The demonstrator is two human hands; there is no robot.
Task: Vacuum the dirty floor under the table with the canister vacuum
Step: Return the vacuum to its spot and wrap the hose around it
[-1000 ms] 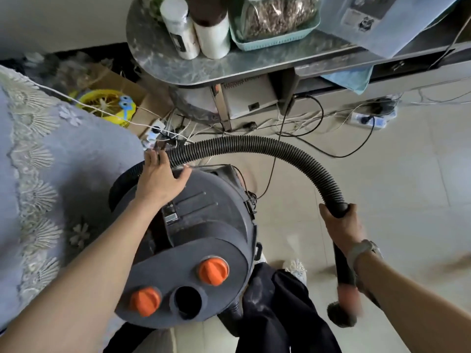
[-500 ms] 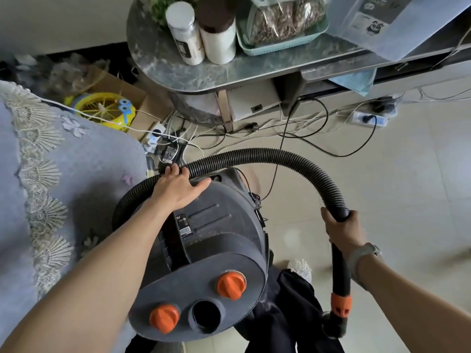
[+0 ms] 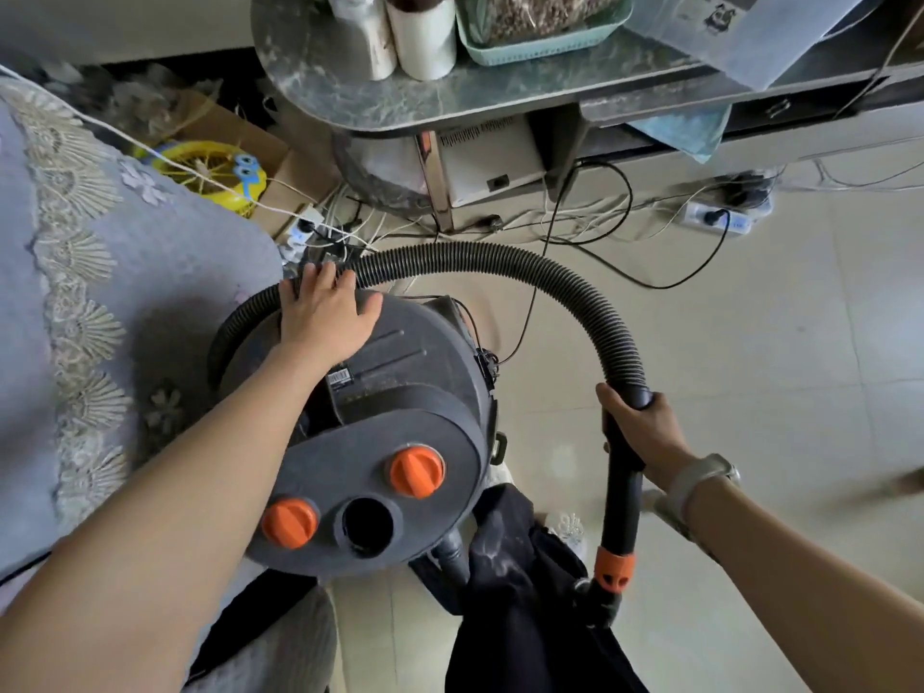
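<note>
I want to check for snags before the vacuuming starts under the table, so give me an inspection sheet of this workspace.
Surface: pale tiled floor, bare at right; no dirt discernible from this view.
Job's things: grey canister vacuum; ribbed black hose arcs from it to the wand handle.
Clutter: yellow toy in a cardboard box; white containers and teal basket on the table.
Hands: left hand rests on the canister's far edge; right hand grips the handle.
Cables: tangled wires on the floor under the table, running to a power strip.
Surroundings: lace-trimmed grey cover at left.
</note>
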